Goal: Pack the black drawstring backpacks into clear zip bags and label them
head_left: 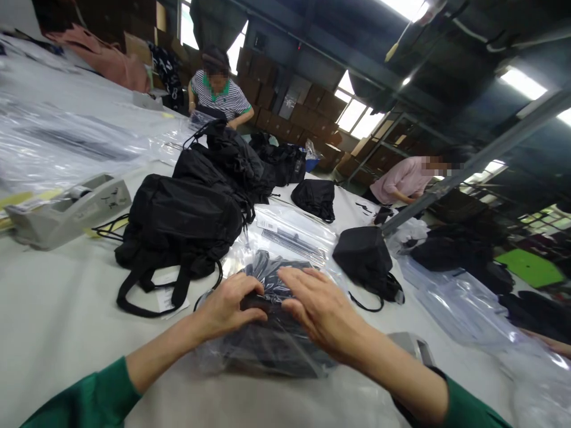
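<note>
A black bag in clear plastic wrapping [281, 348] lies on the white table right in front of me. My left hand [229, 303] grips its upper left part, thumb and fingers curved around a dark fold. My right hand [319, 306] lies on the upper right part of the wrapping, palm down with the fingers stretched out. Just beyond the hands is a flat stack of clear plastic bags [294, 232] with a white barcode label. A black drawstring bag [182, 217] with handles and a white tag sits to the left, and another black bag [363, 252] to the right.
A grey tape dispenser [71, 211] stands at the left, another [413, 348] beside my right forearm. Plastic sheets [66, 139] cover the far left; more [464, 297] lie right, past a slanted metal pole [473, 160]. Two people work across the table. More black bags [236, 157] are piled behind.
</note>
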Demonstrator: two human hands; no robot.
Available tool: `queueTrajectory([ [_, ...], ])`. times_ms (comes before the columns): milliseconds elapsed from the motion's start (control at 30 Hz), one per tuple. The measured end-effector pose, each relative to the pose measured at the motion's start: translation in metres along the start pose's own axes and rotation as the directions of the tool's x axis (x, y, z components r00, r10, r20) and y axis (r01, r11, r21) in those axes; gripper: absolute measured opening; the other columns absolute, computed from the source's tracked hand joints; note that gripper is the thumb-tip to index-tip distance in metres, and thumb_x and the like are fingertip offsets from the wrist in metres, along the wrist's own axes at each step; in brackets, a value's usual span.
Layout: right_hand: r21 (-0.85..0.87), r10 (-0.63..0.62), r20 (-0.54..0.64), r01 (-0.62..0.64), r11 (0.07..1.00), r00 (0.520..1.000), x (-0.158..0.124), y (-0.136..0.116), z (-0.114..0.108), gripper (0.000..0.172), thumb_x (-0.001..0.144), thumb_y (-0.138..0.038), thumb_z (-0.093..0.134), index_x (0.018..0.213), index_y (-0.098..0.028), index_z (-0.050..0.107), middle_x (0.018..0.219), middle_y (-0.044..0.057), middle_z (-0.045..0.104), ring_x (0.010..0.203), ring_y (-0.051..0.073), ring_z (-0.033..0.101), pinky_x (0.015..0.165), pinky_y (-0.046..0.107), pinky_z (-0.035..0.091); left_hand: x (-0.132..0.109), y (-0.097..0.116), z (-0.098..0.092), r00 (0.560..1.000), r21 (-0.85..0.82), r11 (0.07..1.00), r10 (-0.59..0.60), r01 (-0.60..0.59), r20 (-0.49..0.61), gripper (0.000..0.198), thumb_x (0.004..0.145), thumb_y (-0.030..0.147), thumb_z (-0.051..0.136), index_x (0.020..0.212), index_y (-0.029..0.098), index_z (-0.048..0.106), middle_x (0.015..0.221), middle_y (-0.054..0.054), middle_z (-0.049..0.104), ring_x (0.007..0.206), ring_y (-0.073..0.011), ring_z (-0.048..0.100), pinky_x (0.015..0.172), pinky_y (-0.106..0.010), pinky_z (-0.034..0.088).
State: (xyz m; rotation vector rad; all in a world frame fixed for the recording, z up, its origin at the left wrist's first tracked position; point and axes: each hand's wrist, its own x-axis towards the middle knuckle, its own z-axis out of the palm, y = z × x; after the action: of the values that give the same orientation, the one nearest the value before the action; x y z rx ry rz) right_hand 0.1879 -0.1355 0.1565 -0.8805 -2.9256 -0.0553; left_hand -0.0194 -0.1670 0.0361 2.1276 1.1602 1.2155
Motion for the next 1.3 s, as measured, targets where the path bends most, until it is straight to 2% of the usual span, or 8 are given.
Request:
queueTrajectory([
  [233, 0.047, 0.041, 0.088, -0.045, 0.998, 0.995, -0.022, -0.005, 0.061, 0.049, 0.101, -0.035, 0.04, 0.144, -0.01, 0.039, 0.149, 0.018, 0.042, 0.138, 0.028, 0.037, 0.111, 0.051, 0.034, -0.031, -0.038, -0.013, 0.985, 0.146, 0.985, 0.066, -0.089, 0.158, 0.103, 0.064, 0.06, 0.078, 0.147, 0.021, 0.031, 0.148, -0.018, 0.041, 0.134, -0.036, 0.039, 0.111, -0.05, 0.031],
  [433, 0.121, 0.037, 0.076, -0.046, 0.992, 0.996, -0.018, 0.006, 0.057, 0.051, 0.102, -0.039, 0.036, 0.146, -0.013, 0.037, 0.152, 0.015, 0.038, 0.139, 0.026, 0.036, 0.113, 0.049, 0.031, -0.086, -0.071, -0.044, 0.914, 0.214, 0.895, -0.405, 0.391, 0.021, 0.035, 0.09, 0.042, 0.052, 0.115, 0.021, 0.065, 0.116, -0.011, 0.069, 0.107, -0.0292, 0.064, 0.099, -0.042, 0.046],
  [567, 0.163, 0.026, 0.081, -0.039, 0.986, 0.996, -0.029, 0.007, 0.029, 0.067, 0.099, -0.055, 0.033, 0.151, -0.014, 0.026, 0.154, 0.015, 0.033, 0.143, 0.029, 0.028, 0.114, 0.053, 0.028, -0.134, -0.03, -0.022, 0.602, -0.292, 0.646, -0.763, 0.705, -0.235, 0.042, 0.08, 0.048, 0.065, 0.112, 0.02, 0.06, 0.097, -0.008, 0.071, 0.09, -0.0262, 0.07, 0.084, -0.039, 0.056],
  [667, 0.054, 0.097, 0.024, -0.098, 0.994, 0.995, -0.046, 0.011, 0.018, 0.094, 0.084, -0.076, 0.045, 0.151, -0.013, 0.029, 0.155, 0.02, 0.027, 0.144, 0.041, 0.018, 0.112, 0.066, 0.016, -0.156, 0.025, 0.032, 0.363, -0.754, 0.197, -0.93, 0.626, 0.058, 0.059, 0.074, 0.036, 0.078, 0.124, 0.02, 0.049, 0.099, -0.009, 0.071, 0.093, -0.0244, 0.071, 0.082, -0.035, 0.058],
  [733, -0.004, 0.168, 0.047, -0.168, 0.986, 0.985, -0.056, 0.016, 0.023, 0.098, 0.077, -0.078, 0.053, 0.149, -0.013, 0.034, 0.153, 0.024, 0.03, 0.141, 0.045, 0.023, 0.11, 0.069, 0.018, -0.152, 0.052, 0.07, 0.303, -0.893, 0.002, -0.941, 0.451, 0.151, 0.065, 0.073, 0.018, 0.08, 0.127, 0.024, 0.045, 0.11, -0.01, 0.069, 0.104, -0.0223, 0.068, 0.089, -0.033, 0.056],
  [900, -0.001, 0.252, 0.075, -0.252, 0.968, 0.965, -0.066, 0.031, 0.048, 0.086, 0.081, -0.07, 0.057, 0.147, -0.018, 0.04, 0.148, 0.023, 0.04, 0.134, 0.041, 0.04, 0.106, 0.06, 0.035, -0.098, 0.059, 0.117, 0.329, -0.991, -0.068, -0.939, 0.114, 0.102, 0.031, 0.078, -0.002, 0.066, 0.098, 0.021, 0.059, 0.099, 0.0, 0.07, 0.092, -0.0085, 0.068, 0.09, -0.02, 0.052],
  [1100, 0.098, 0.263, -0.085, -0.255, 0.962, 0.961, -0.08, 0.058, 0.046, 0.068, 0.085, -0.056, 0.062, 0.14, -0.019, 0.049, 0.141, 0.02, 0.05, 0.128, 0.037, 0.049, 0.102, 0.055, 0.043, -0.058, 0.05, 0.13, 0.42, -0.984, -0.057, -0.899, 0.169, 0.124, 0.025, 0.07, 0.009, 0.078, 0.091, 0.017, 0.067, 0.089, -0.003, 0.072, 0.074, -0.0129, 0.067, 0.067, -0.022, 0.052],
  [1300, 0.408, 0.551, -0.21, -0.439, 0.8, 0.808, -0.13, 0.075, 0.022, 0.05, 0.088, -0.058, 0.048, 0.109, -0.017, 0.067, 0.088, 0.011, 0.074, 0.081, 0.031, 0.071, 0.072, 0.041, 0.058, 0.014, 0.108, 0.09, 0.85, -0.904, 0.423, -0.496, 0.058, -0.177, 0.06, 0.076, 0.047, 0.074, 0.127, 0.025, 0.05, 0.132, -0.008, 0.057, 0.123, -0.0243, 0.053, 0.106, -0.039, 0.04],
])
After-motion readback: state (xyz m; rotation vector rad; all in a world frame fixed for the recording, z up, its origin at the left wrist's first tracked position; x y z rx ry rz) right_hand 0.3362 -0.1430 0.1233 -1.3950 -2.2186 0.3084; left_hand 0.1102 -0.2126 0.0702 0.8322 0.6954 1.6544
